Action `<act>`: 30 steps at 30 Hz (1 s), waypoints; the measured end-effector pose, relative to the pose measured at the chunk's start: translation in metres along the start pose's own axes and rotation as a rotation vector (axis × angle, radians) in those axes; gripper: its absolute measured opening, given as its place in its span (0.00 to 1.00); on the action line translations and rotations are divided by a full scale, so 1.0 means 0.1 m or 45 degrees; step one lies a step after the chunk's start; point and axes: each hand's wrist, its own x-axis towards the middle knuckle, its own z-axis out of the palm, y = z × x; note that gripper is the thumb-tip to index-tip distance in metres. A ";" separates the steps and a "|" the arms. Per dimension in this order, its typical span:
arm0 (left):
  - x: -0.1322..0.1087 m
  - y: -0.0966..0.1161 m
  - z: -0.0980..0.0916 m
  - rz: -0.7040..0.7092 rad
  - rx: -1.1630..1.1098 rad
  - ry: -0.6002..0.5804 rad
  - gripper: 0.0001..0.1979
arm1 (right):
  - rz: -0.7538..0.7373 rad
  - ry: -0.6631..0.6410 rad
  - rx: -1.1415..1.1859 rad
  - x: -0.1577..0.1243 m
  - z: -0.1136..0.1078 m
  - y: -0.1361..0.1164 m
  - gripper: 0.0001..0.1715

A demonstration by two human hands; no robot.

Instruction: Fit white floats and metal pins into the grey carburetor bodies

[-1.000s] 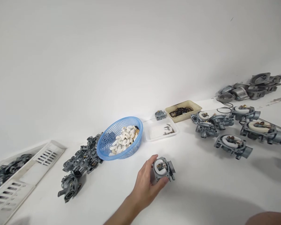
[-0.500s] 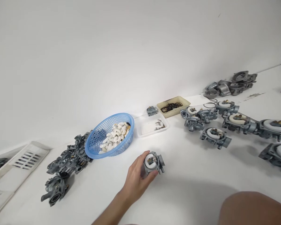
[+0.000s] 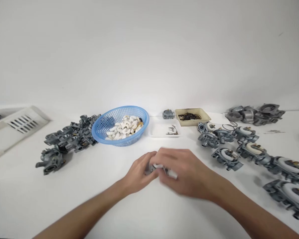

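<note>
In the middle of the white table, my left hand (image 3: 139, 173) is closed around a small grey carburetor (image 3: 153, 168). My right hand (image 3: 183, 171) reaches over it from the right, slightly blurred, its fingers curled on the carburetor's top and right side. Between them the hands hide most of the carburetor; some white shows at its top. Just beyond is a shallow white tray (image 3: 157, 129) with a few small metal parts (image 3: 173, 130). To the left of that, a blue basket (image 3: 99, 134) holds a heap of white floats (image 3: 126, 127).
Several carburetors with white floats (image 3: 228, 157) stand on the right. Bare carburetor bodies (image 3: 72, 136) are piled left, beside a white slotted crate (image 3: 22, 124). A cream tray (image 3: 193, 122) contains dark rings. Grey metal bowls (image 3: 256, 114) lie against the wall, and one carburetor (image 3: 167, 114) stands behind the white tray.
My right arm has come in from the right, and its hand is now over the carburetor in my left hand. The view has levelled out.
</note>
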 end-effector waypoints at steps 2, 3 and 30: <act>0.01 0.02 0.01 0.036 -0.031 -0.072 0.21 | 0.113 0.010 -0.037 -0.06 -0.04 0.28 0.15; 0.01 0.02 0.01 0.033 -0.046 -0.085 0.20 | 0.191 0.072 -0.031 -0.11 -0.03 0.41 0.16; -0.06 0.04 0.06 0.100 -0.192 -0.029 0.19 | 0.378 0.142 0.408 -0.40 0.33 0.61 0.27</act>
